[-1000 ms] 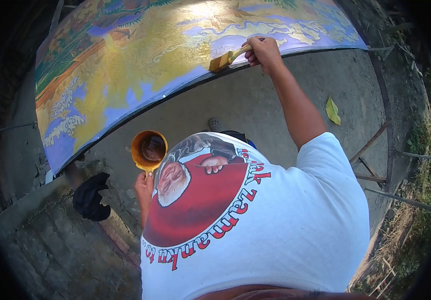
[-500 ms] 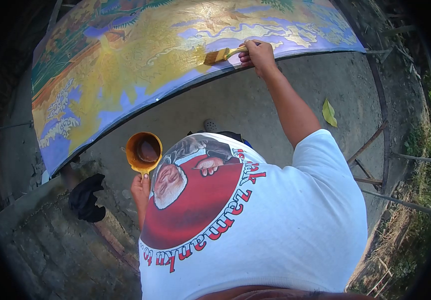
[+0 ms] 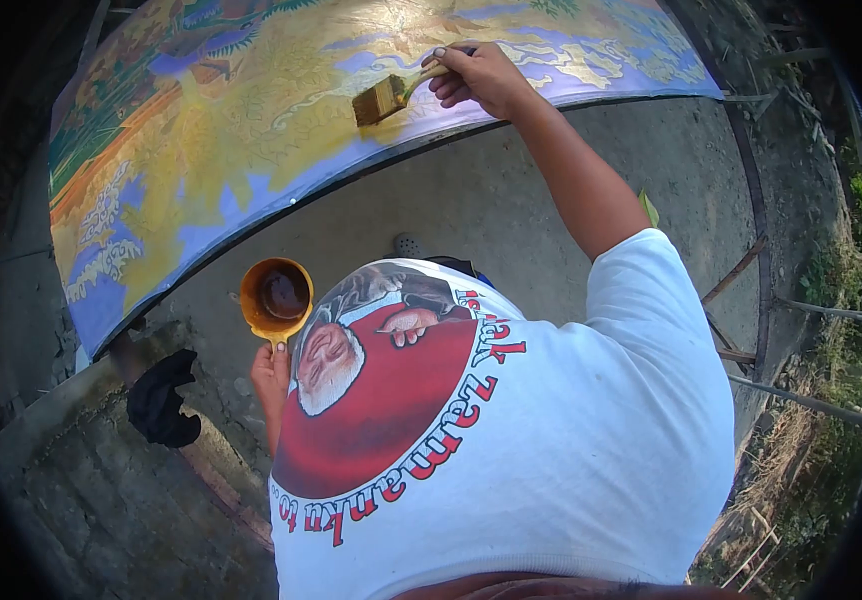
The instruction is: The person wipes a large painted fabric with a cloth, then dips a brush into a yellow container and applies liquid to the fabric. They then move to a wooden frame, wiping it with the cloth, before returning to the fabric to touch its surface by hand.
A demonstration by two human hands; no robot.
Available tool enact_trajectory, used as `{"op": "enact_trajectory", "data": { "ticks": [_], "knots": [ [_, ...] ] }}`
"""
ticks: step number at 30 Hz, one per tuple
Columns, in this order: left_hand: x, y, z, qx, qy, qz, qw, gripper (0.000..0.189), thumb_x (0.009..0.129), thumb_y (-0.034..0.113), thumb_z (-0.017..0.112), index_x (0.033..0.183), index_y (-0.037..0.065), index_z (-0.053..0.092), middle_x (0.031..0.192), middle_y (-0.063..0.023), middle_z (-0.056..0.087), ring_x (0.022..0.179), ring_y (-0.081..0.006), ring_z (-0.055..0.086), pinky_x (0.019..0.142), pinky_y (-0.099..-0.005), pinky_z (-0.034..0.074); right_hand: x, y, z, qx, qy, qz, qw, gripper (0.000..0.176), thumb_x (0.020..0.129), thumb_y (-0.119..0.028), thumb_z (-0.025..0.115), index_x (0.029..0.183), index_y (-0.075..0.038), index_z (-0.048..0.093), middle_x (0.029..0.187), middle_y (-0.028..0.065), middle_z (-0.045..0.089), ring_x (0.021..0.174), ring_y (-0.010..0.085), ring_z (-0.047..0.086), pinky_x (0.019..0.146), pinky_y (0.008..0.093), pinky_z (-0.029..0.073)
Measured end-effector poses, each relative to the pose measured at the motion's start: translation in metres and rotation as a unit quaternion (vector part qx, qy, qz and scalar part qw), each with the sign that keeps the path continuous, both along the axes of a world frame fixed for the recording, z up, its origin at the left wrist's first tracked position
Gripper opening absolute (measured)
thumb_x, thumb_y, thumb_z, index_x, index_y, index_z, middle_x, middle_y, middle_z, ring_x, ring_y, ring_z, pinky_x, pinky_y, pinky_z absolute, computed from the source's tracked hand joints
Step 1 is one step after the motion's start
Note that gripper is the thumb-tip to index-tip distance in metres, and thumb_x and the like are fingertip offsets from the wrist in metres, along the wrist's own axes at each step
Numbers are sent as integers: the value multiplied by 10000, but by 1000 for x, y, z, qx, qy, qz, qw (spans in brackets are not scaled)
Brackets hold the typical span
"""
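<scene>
My right hand [image 3: 479,80] is closed round the handle of a wide paintbrush [image 3: 381,100], whose bristles sit at the surface of a stretched, painted cloth [image 3: 241,195] near its front edge. Yellow, purple, green and orange patterns cover the cloth, and a bright wet-looking sheen shows at its upper middle. Low at the left, my left hand [image 3: 271,375] grips the handle of a yellow-orange dipper [image 3: 249,300]. Dark brown liquid [image 3: 286,296] lies in the dipper, which is beside my shirt and apart from the cloth.
A crumpled black cloth [image 3: 163,400] lies on the ground at the left. Grey concrete [image 3: 351,205] runs below the painted cloth. A green leaf [image 3: 649,208] shows past my right arm. Poles [image 3: 801,400] and dry grass [image 3: 766,460] are at the right.
My right hand has moved left and up over the painted cloth with the paintbrush. The dipper in my left hand is slightly further left and higher in view.
</scene>
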State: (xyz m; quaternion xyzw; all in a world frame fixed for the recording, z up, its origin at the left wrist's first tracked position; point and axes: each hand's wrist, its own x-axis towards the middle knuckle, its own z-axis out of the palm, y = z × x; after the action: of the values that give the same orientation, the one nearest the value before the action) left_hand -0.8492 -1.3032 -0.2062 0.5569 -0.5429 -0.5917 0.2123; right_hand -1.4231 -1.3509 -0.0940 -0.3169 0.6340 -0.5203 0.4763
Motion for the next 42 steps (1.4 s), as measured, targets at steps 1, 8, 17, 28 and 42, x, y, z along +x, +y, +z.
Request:
{"op": "enact_trajectory", "data": {
  "ticks": [1,8,17,28,42],
  "knots": [
    [0,-1,0,-6,-19,-7,1000,231,1026,181,575,995,-44,614,791,27,562,687,-34,459,583,-216,368,-10,-6,7,-14,30,21,999,317,1024,-274,559,1130,-5,689,852,117,703,710,158,683,659,304,604],
    [-9,11,-16,-15,55,60,997,230,1030,184,574,991,-40,610,820,15,590,728,-39,488,633,-215,411,-26,-29,18,-34,174,183,967,294,1022,-257,572,1178,-39,693,932,110,717,820,160,703,725,308,621],
    [-4,19,-17,54,87,96,990,225,1040,172,556,1002,-42,613,867,1,615,775,-48,513,679,-219,439,-54,-20,23,65,303,237,921,207,993,-135,608,1157,-73,717,929,60,698,838,141,670,753,294,615],
    [-19,21,-17,36,81,98,991,228,1037,176,561,1016,-46,609,867,-4,615,779,-47,515,676,-221,438,-36,22,40,84,406,271,869,242,938,-86,667,1174,-90,721,921,83,727,788,148,641,790,308,554],
    [-37,11,-17,27,72,57,995,229,1034,178,569,1036,-48,600,845,12,591,754,-33,499,635,-212,416,-46,8,23,36,380,263,886,251,939,-56,655,1171,-113,727,1002,57,744,846,174,657,804,333,554]
  ]
}}
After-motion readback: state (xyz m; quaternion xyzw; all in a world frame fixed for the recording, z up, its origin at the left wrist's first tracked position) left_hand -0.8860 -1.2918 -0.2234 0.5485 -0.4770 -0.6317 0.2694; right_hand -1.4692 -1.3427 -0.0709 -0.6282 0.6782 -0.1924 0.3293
